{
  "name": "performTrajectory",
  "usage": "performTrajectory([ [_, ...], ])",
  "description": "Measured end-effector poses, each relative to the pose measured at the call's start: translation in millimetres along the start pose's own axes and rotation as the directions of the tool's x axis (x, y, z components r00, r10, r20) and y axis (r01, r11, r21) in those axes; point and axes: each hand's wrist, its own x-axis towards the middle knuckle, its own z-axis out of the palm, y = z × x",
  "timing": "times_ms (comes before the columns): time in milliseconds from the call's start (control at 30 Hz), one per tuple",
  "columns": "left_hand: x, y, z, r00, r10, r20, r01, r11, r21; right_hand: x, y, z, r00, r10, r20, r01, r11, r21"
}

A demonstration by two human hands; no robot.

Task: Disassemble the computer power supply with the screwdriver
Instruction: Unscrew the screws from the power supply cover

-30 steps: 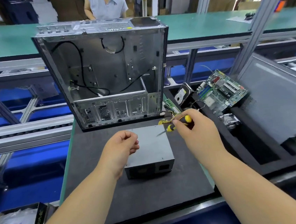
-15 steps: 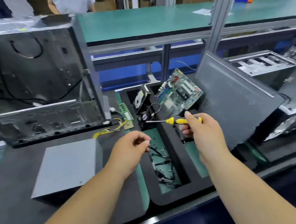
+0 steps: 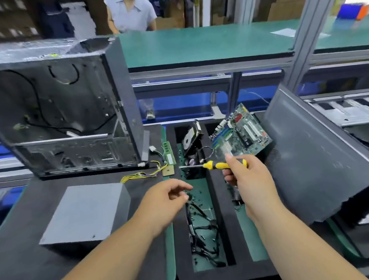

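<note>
PSU [image 3: 84, 214] sits closed on the worktop [image 3: 22, 271], untouched; right hand [image 3: 249, 178] grips the screwdriver [image 3: 218, 165], left hand [image 3: 162, 201] hovers loosely curled, seemingly empty.

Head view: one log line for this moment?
right hand: grips screwdriver | left hand: over tray, contents unclear | PSU: on mat, untouched

Grey boxy PSU [image 3: 84, 215] flat on mat, closed, yellow wires trailing behind. Yellow-black screwdriver [image 3: 215, 165] horizontal, tip pointing left.

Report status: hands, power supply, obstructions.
Right hand grips screwdriver. Left hand over tray, grip unclear. Power supply untouched, nothing blocking.
</note>
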Motion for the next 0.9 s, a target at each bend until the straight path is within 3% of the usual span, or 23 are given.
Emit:
performTrajectory([
  [267, 2.3, -41.1, -90.7, 0.948, 0.046, -0.314, -0.015, 0.995, 0.098, 4.3, -5.8, 70.3, 0.990, -0.044, 0.134, 0.048, 0.999, -0.024],
  [367, 6.6, -67.0, -126.2, 0.935, 0.033, -0.354, 0.063, 0.964, 0.256, 0.1, -8.0, 97.9, 0.989, -0.051, 0.140, 0.059, 0.997, -0.055],
  [467, 10.3, -90.3, -154.4, 0.949, 0.014, -0.316, 0.110, 0.922, 0.372, -6.7, -10.2, 125.0, 0.988, -0.050, 0.148, 0.066, 0.992, -0.104],
  [633, 26.1, -109.8, -178.6, 0.989, 0.062, -0.133, 0.012, 0.871, 0.491, -17.5, -15.4, 164.8, 0.977, -0.132, 0.167, 0.163, 0.969, -0.188],
  [733, 36.4, -115.3, -181.5, 0.992, 0.117, -0.041, -0.086, 0.888, 0.452, -22.7, -17.4, 183.4, 0.962, -0.214, 0.169, 0.252, 0.935, -0.248],
  [900, 48.3, -121.3, -177.3, 0.991, 0.136, -0.014, -0.123, 0.932, 0.342, -28.7, -16.2, 204.6, 0.943, -0.268, 0.199, 0.325, 0.876, -0.356],
])
